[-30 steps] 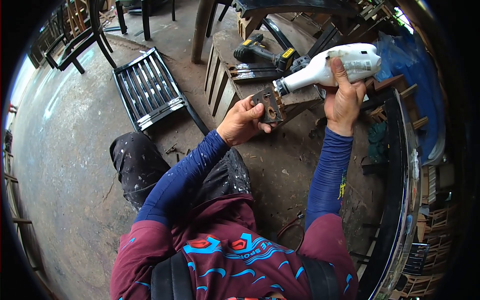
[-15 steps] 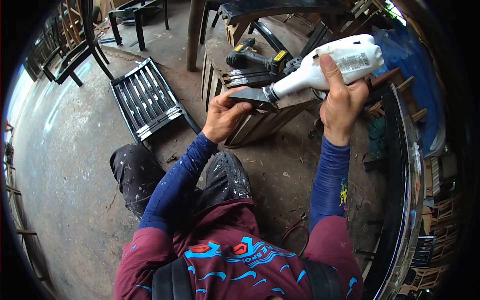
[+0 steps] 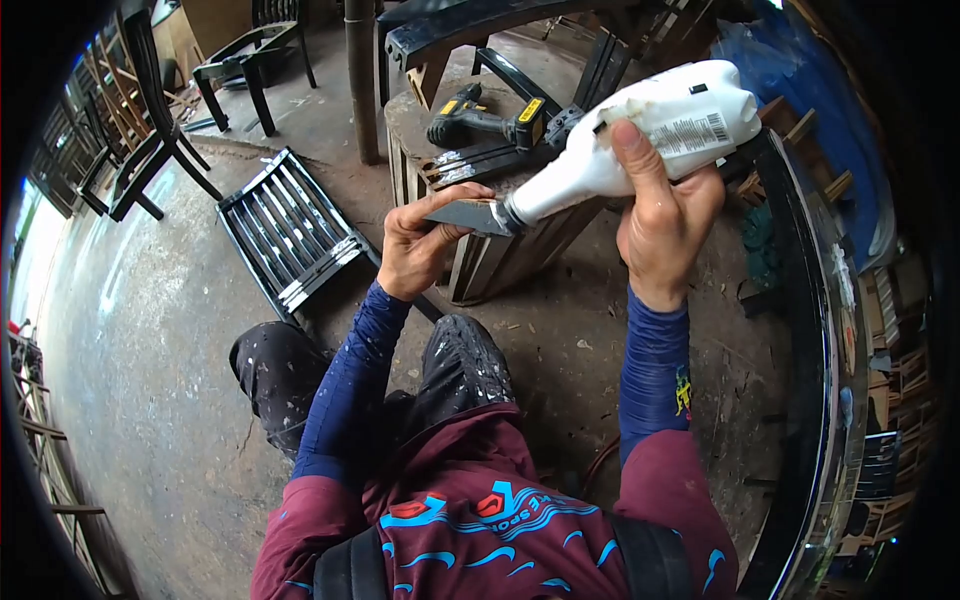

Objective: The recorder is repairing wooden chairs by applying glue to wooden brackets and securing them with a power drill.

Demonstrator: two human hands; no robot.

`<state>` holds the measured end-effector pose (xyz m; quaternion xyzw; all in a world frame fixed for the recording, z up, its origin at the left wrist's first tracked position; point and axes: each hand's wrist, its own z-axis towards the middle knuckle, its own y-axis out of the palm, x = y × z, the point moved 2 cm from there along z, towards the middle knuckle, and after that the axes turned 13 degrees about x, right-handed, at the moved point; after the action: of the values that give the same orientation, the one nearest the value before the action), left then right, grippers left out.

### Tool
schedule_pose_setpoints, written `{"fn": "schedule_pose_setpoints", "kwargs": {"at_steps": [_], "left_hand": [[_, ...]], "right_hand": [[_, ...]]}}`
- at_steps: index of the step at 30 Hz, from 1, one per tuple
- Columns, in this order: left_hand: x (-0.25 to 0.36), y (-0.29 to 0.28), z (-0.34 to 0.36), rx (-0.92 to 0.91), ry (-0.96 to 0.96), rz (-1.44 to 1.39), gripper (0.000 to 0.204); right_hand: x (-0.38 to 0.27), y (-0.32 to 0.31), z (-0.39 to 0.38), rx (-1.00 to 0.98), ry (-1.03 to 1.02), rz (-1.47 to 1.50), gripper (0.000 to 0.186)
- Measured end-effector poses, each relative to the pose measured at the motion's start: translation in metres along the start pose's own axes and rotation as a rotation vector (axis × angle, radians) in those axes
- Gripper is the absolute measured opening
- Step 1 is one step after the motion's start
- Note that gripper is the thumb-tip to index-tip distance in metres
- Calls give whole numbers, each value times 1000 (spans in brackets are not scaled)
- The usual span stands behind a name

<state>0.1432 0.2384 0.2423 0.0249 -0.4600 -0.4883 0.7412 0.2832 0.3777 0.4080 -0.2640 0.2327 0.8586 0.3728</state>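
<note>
My right hand (image 3: 665, 225) grips a white plastic squeeze bottle (image 3: 650, 130), tipped so its nozzle points down and left. The nozzle meets a small dark flat piece (image 3: 468, 215) that my left hand (image 3: 420, 245) pinches between thumb and fingers. Both hands are raised in front of a wooden crate-like stand (image 3: 500, 255). I am sitting low, with my knees in paint-spattered dark trousers below the hands.
A cordless drill (image 3: 485, 120) lies on the stand's top beside dark slats. A dark slatted chair panel (image 3: 290, 235) lies on the concrete floor to the left. Dark chairs (image 3: 150, 150) stand at the far left. A long dark curved rail (image 3: 825, 400) runs down the right side.
The view has drawn closer to my hands. The bottle and the dark piece have come up and nearer, still nozzle to piece.
</note>
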Motion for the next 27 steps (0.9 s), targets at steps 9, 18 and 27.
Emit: {"fn": "schedule_pose_setpoints", "kwargs": {"at_steps": [9, 18, 27], "left_hand": [[7, -5, 7, -30, 108, 137, 31], [11, -1, 10, -44, 155, 215, 33], [9, -9, 7, -49, 83, 218, 35]], "right_hand": [[9, -17, 4, 78, 123, 68, 30], [-3, -6, -9, 46, -28, -69, 27], [20, -31, 0, 129, 143, 91, 28]]}}
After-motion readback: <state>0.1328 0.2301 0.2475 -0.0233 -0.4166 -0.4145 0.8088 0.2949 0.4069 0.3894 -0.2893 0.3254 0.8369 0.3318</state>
